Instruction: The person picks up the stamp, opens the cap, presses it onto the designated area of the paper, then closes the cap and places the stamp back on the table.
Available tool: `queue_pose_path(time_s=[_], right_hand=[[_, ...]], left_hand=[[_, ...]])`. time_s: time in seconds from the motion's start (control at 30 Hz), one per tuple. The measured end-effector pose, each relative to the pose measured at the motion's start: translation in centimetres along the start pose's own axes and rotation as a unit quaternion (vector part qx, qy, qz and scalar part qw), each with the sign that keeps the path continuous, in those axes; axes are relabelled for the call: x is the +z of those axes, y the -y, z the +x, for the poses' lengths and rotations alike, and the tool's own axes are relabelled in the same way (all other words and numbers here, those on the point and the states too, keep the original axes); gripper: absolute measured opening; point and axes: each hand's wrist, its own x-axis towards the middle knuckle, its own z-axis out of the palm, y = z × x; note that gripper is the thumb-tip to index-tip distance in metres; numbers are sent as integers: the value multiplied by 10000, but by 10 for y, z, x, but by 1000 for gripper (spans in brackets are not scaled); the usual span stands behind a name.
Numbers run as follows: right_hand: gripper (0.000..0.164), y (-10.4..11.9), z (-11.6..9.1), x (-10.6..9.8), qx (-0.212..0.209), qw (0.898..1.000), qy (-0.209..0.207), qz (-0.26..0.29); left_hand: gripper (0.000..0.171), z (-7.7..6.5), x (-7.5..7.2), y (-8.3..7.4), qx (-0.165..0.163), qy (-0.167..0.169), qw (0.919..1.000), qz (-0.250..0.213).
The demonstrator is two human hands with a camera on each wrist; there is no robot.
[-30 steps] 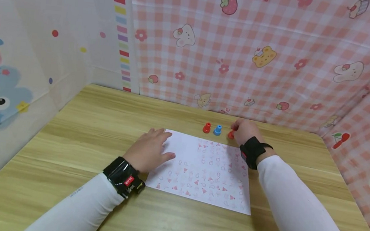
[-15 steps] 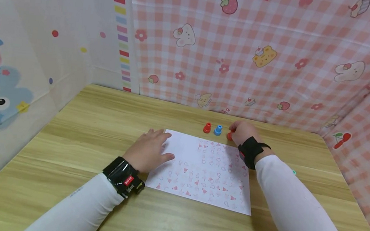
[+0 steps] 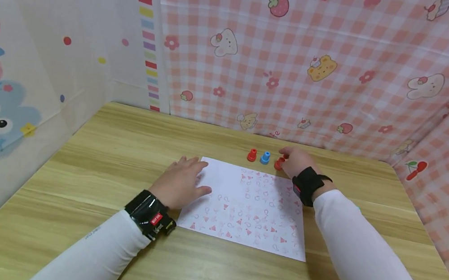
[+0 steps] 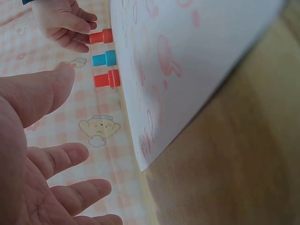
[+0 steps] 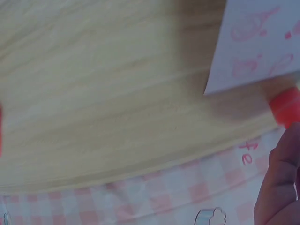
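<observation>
A white sheet of paper (image 3: 221,178) with many small pink and red prints lies on the table. Behind its far edge stand two red stamps and a blue stamp (image 3: 265,158) in a row, all upright. My right hand (image 3: 298,162) is at the rightmost red stamp (image 3: 279,164), its fingers loosened around the narrow top. The left wrist view shows that red stamp (image 4: 101,36) between spread fingertips. The other red stamp (image 3: 252,155) stands at the row's left. My left hand (image 3: 179,184), fingers spread and holding nothing, overlaps the paper's left edge.
The wooden table (image 3: 82,180) meets a pink checked curtain (image 3: 255,71) close behind the stamps. A pale printed curtain (image 3: 53,65) borders the left side. A small teal thing (image 3: 359,209) peeks out behind the right sleeve. Black camera straps circle both wrists.
The rightmost red stamp has shifted slightly toward the blue one. My right fingers have loosened from its top, so more of it shows. The left hand has stayed in place.
</observation>
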Motion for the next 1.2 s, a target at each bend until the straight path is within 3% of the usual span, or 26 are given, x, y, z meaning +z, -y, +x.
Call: queue_pose_path(time_s=[0.2, 0.4, 0.57, 0.8, 1.03, 1.2], right_hand=[[40, -15, -11, -22, -98, 9999, 11, 78], [38, -44, -19, -52, -544, 9943, 15, -916], [42, -69, -25, -70, -437, 9902, 243, -1304], [40, -90, -30, -68, -292, 9868, 269, -1573], [37, -89, -39, -60, -50, 9895, 502, -1355], [35, -84, -45, -59, -155, 9856, 589, -1578]], left_hand=[[69, 0, -1, -1, -3, 41, 10000, -57], [70, 0, -2, -1, 12, 59, 9999, -96], [71, -1, -1, -1, -50, 126, 9998, -126], [70, -1, -1, -1, -45, 137, 9998, -101], [70, -2, -2, -2, -53, 148, 9998, -150], [70, -2, -1, -2, -31, 130, 9998, -155]])
